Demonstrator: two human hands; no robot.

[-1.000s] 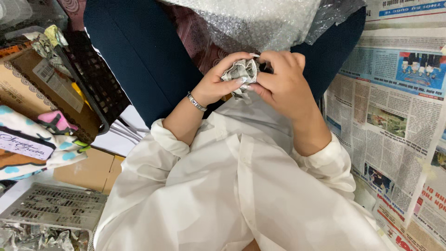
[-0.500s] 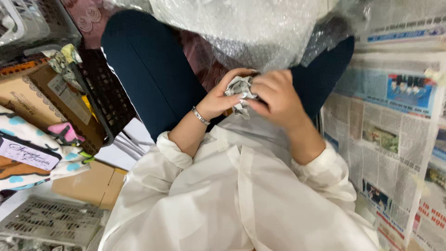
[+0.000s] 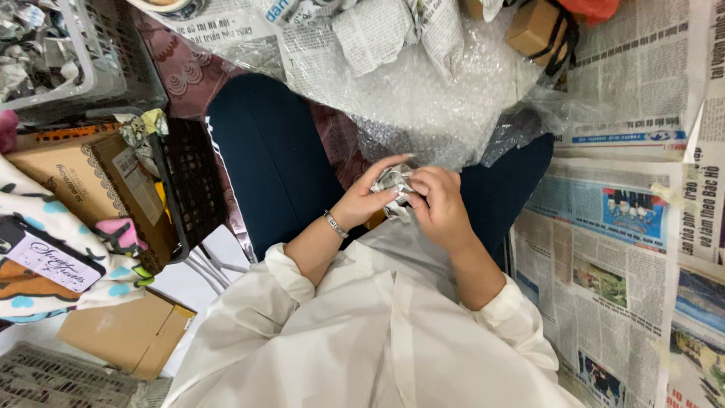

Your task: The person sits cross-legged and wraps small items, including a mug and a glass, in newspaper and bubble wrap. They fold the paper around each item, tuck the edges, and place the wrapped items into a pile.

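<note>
Both hands meet over the lap: the left hand [image 3: 368, 198] and the right hand [image 3: 438, 204] are closed from either side around a small wad of newspaper [image 3: 394, 189], fingers curled tight on it. The wad sits between the two palms, above the dark trousers [image 3: 272, 159]. A bracelet [image 3: 334, 224] rings the left wrist, and white sleeves [image 3: 291, 272] are pushed back. Just beyond the hands lies a sheet of bubble wrap [image 3: 423, 98] with more paper bundles [image 3: 377, 30] on it. Newspapers [image 3: 619, 227] cover the floor to the right; a black basket [image 3: 192, 185] and cardboard boxes [image 3: 75, 174] stand to the left.
</note>
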